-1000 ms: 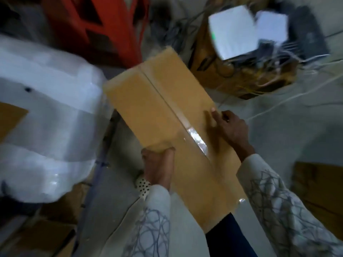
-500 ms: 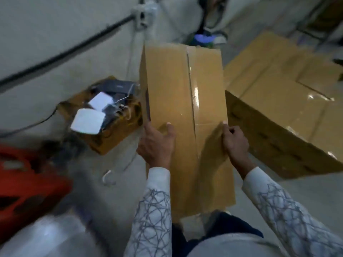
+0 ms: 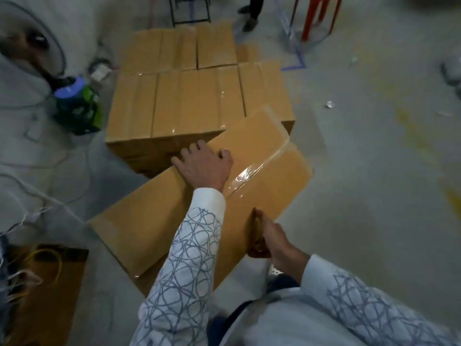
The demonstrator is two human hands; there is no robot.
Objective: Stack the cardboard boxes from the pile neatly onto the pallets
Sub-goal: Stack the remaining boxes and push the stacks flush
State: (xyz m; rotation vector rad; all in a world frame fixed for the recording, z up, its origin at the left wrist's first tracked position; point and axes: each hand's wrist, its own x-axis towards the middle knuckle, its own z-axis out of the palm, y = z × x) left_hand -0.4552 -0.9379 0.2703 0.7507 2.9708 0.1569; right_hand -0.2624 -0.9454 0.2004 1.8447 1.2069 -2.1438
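"Cardboard box (image 3: 149, 221) first: where is it, and which way does it point?"

"Held up in both hands in front of the person, above the grey floor (image 3: 361, 196). Its long axis runs from lower left to upper right, with the far end toward the near right corner of the stacked boxes (image 3: 194, 103). The taped seam (image 3: 245, 174) on its top face follows the same line."

"Does it touch the stack?"

"I cannot tell. The far end overlaps that corner in the view, and nothing more is clear."

"And the hands?"

"The left hand (image 3: 203, 166) lies on the top face at the far long edge, fingers curled over that edge, thumb up on the cardboard. The right hand (image 3: 267, 238) grips the near long edge, thumb on top and fingers wrapped round the side. Both have hold of the box."

"How do the stacked ones lie?"

"Packed side by side in two rows, tops level, with their seams running away from the camera. What they stand on is hidden."

"Any containers?"

"An open brown carton (image 3: 67, 295) sits at lower left — a loop of yellow cable (image 3: 59, 264) lies in it. Left of the stack stands a green bag (image 3: 84, 116) with a blue-topped thing (image 3: 68, 89) in it, too blurred to name. A red stool (image 3: 319, 16) stands well beyond the stack, at upper right."
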